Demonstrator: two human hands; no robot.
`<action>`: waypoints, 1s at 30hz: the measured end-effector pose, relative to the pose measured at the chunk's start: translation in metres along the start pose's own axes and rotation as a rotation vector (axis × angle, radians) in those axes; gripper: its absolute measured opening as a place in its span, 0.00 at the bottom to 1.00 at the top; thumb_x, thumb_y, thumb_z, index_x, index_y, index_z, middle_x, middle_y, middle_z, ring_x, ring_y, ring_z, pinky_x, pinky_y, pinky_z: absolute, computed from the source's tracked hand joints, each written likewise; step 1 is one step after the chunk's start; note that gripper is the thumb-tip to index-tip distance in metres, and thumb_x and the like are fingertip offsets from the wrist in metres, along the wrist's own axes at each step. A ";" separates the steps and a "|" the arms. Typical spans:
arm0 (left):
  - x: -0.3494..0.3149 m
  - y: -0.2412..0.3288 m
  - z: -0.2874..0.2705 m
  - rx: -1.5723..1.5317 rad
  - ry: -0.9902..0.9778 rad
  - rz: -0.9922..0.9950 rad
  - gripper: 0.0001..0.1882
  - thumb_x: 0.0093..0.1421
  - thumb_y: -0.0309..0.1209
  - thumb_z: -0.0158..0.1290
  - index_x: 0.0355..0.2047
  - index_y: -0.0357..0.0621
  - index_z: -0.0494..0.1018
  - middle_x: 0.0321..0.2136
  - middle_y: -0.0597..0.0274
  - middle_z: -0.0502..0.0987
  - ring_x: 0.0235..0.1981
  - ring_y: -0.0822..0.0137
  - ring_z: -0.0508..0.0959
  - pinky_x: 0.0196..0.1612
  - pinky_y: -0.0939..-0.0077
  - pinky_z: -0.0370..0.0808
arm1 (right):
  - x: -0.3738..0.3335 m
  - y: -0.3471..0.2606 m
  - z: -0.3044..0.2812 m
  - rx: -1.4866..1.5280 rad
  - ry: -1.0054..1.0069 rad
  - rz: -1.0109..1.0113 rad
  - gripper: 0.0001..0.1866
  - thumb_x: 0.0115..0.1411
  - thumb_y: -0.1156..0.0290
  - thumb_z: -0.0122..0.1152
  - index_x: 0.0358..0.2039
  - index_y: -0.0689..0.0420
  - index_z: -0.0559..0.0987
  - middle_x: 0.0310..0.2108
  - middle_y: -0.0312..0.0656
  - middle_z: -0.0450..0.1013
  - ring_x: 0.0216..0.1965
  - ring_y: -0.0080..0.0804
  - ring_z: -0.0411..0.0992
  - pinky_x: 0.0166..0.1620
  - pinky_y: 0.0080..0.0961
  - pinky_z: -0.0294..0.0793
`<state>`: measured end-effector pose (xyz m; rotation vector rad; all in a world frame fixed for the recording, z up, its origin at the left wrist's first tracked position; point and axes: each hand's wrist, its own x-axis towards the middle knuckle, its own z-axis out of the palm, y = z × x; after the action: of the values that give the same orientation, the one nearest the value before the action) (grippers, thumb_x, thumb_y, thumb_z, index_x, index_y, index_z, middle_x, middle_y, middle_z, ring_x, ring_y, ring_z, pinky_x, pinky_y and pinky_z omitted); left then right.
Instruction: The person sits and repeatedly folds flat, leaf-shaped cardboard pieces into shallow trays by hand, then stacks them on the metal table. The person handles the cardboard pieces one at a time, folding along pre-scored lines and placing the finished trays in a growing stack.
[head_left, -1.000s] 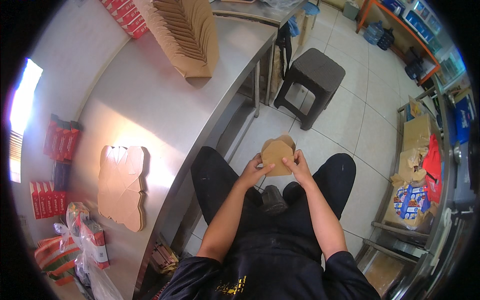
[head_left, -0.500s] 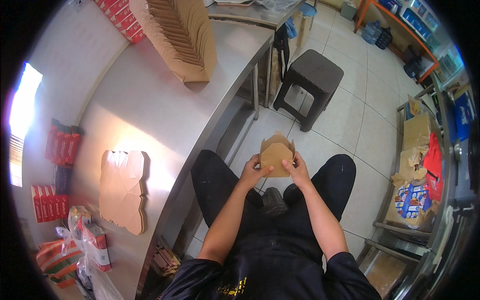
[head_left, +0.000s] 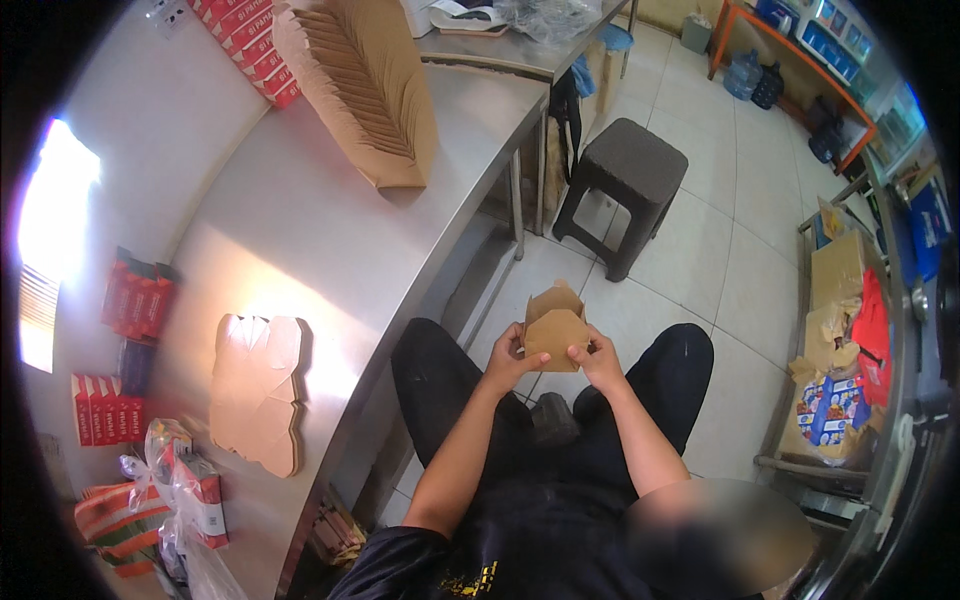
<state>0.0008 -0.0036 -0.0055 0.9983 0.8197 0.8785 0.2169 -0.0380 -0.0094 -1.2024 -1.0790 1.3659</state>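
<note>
A brown cardboard food box (head_left: pixel 556 338), partly folded up with its flaps standing, is held between both hands above my lap. My left hand (head_left: pixel 514 362) grips its left side, thumb across the near panel. On the right side my right hand (head_left: pixel 598 358) pinches the other corner, its thumb also on the near panel. To my left, a stack of flat cardboard box blanks (head_left: pixel 255 400) lies on the steel table (head_left: pixel 340 250). Farther up that table stands a long row of nested, folded brown boxes (head_left: pixel 365 100).
Red boxes (head_left: pixel 245 45) line the wall behind the table, with more red packets (head_left: pixel 140 295) and plastic-wrapped goods (head_left: pixel 190 490) nearer. A dark stool (head_left: pixel 640 155) stands on the tiled floor ahead. Right, a shelf holds cardboard cartons (head_left: pixel 838 270) and a red bag (head_left: pixel 873 340).
The whole view has shifted slightly, so most things sit a little lower. Near the hands, the box's side flaps appear drawn farther inward; both hands keep their hold on it.
</note>
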 end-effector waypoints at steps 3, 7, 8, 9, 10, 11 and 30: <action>0.001 0.004 0.000 0.008 0.007 0.020 0.28 0.51 0.28 0.71 0.48 0.46 0.66 0.48 0.65 0.74 0.53 0.68 0.73 0.57 0.67 0.71 | 0.000 -0.003 0.001 0.013 -0.020 -0.022 0.37 0.53 0.46 0.76 0.53 0.61 0.77 0.55 0.39 0.73 0.53 0.28 0.72 0.55 0.31 0.73; -0.004 0.011 0.008 0.017 0.060 0.112 0.25 0.49 0.28 0.72 0.41 0.46 0.68 0.49 0.62 0.73 0.54 0.67 0.72 0.57 0.65 0.70 | 0.000 -0.001 0.001 0.022 -0.010 -0.019 0.34 0.54 0.48 0.76 0.50 0.60 0.77 0.50 0.38 0.74 0.50 0.28 0.72 0.53 0.31 0.73; -0.005 0.013 0.009 0.017 0.079 0.158 0.26 0.49 0.29 0.73 0.45 0.44 0.71 0.50 0.61 0.73 0.54 0.66 0.72 0.59 0.65 0.69 | 0.000 -0.001 0.001 0.024 -0.007 -0.002 0.32 0.54 0.48 0.76 0.49 0.59 0.77 0.49 0.38 0.74 0.50 0.27 0.72 0.53 0.30 0.73; -0.006 0.019 0.011 0.205 0.137 0.229 0.25 0.47 0.28 0.74 0.41 0.44 0.72 0.51 0.59 0.72 0.55 0.64 0.72 0.60 0.63 0.69 | 0.001 0.001 -0.002 0.036 0.048 -0.036 0.30 0.55 0.49 0.75 0.47 0.59 0.77 0.48 0.37 0.74 0.49 0.27 0.72 0.52 0.29 0.73; -0.010 0.031 0.014 0.390 0.191 0.297 0.24 0.45 0.28 0.74 0.38 0.43 0.72 0.52 0.57 0.72 0.56 0.61 0.72 0.60 0.61 0.69 | 0.000 0.003 -0.006 0.048 0.108 -0.068 0.29 0.57 0.49 0.74 0.46 0.59 0.77 0.47 0.37 0.74 0.48 0.27 0.72 0.51 0.28 0.72; -0.013 0.044 0.018 0.575 0.245 0.367 0.23 0.43 0.28 0.75 0.35 0.43 0.72 0.53 0.55 0.71 0.57 0.58 0.72 0.61 0.58 0.69 | 0.000 0.005 -0.010 0.059 0.169 -0.101 0.27 0.58 0.49 0.72 0.45 0.59 0.77 0.46 0.36 0.74 0.47 0.26 0.73 0.50 0.27 0.72; -0.044 0.098 0.028 1.373 0.075 1.232 0.21 0.35 0.30 0.70 0.30 0.62 0.75 0.59 0.64 0.71 0.64 0.47 0.64 0.56 0.45 0.64 | -0.064 -0.140 0.002 0.457 0.102 0.044 0.13 0.70 0.65 0.58 0.39 0.64 0.83 0.34 0.41 0.81 0.37 0.27 0.77 0.46 0.24 0.75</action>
<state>-0.0151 -0.0250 0.1021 2.8658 0.7898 1.3479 0.2328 -0.0838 0.1367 -0.9471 -0.6241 1.4685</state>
